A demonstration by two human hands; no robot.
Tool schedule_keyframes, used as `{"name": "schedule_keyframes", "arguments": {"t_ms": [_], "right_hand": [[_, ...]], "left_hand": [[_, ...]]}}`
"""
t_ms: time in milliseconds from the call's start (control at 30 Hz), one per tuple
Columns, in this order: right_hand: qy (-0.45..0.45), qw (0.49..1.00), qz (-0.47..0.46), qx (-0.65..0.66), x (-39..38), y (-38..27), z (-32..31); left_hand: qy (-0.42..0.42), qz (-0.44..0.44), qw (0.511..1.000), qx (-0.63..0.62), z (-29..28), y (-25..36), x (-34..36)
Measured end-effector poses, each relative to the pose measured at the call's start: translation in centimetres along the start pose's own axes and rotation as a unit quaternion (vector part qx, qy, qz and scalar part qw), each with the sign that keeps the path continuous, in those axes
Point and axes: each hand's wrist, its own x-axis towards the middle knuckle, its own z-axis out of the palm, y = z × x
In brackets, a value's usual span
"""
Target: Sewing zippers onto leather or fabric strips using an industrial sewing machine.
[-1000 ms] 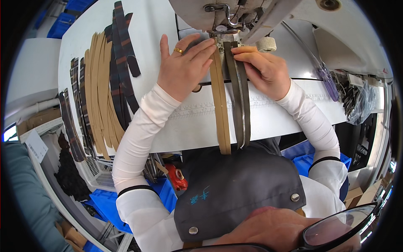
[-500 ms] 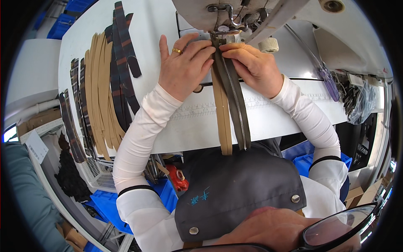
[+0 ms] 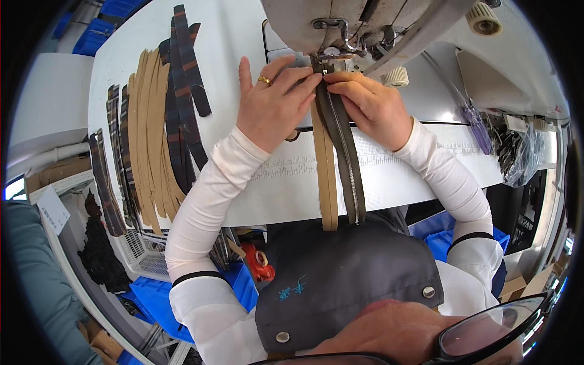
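A dark olive zipper tape (image 3: 347, 170) with metal teeth lies partly over a tan strip (image 3: 325, 182); their top ends reach the presser foot of a sewing machine (image 3: 328, 18), and both run down past the table's front edge. My left hand (image 3: 274, 103), wearing a gold ring, rests its fingertips at the strips' upper left, fingers spread and little finger raised. My right hand (image 3: 374, 109) pinches the zipper tape just below the foot, close beside the left fingertips. Exactly what lies under the left fingertips is hidden.
Bundles of tan (image 3: 146, 134) and dark plaid strips (image 3: 185, 73) cover the table's left part. Purple-handled scissors (image 3: 477, 128) and a clear bag (image 3: 526, 152) sit at right. Below are blue bins (image 3: 152, 304), a white basket (image 3: 137, 249) and a red tool (image 3: 258, 261).
My right hand has drawn the zipper tape leftward onto the tan strip, beside my left fingertips. The whole scene now sits slightly lower and further right in the picture.
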Motion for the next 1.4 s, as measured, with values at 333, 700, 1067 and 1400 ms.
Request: {"name": "schedule_keyframes", "arguments": {"t_ms": [333,700,1067,1400], "right_hand": [[0.005,1.000,-0.013,-0.001,0.0,-0.2,-0.1],[-0.002,1.000,-0.026,-0.017,0.0,-0.1,-0.1],[-0.028,0.996,-0.053,-0.065,-0.1,-0.5,-0.8],[-0.103,0.986,-0.023,-0.130,-0.1,-1.6,-1.4]], "left_hand": [[-0.006,0.002,1.000,-0.018,-0.4,0.2,0.1],[-0.005,0.002,1.000,-0.026,-0.5,0.1,0.1],[-0.004,0.003,1.000,-0.019,-0.4,0.3,0.0],[0.039,0.036,0.999,0.007,0.9,-0.3,-0.1]]}}
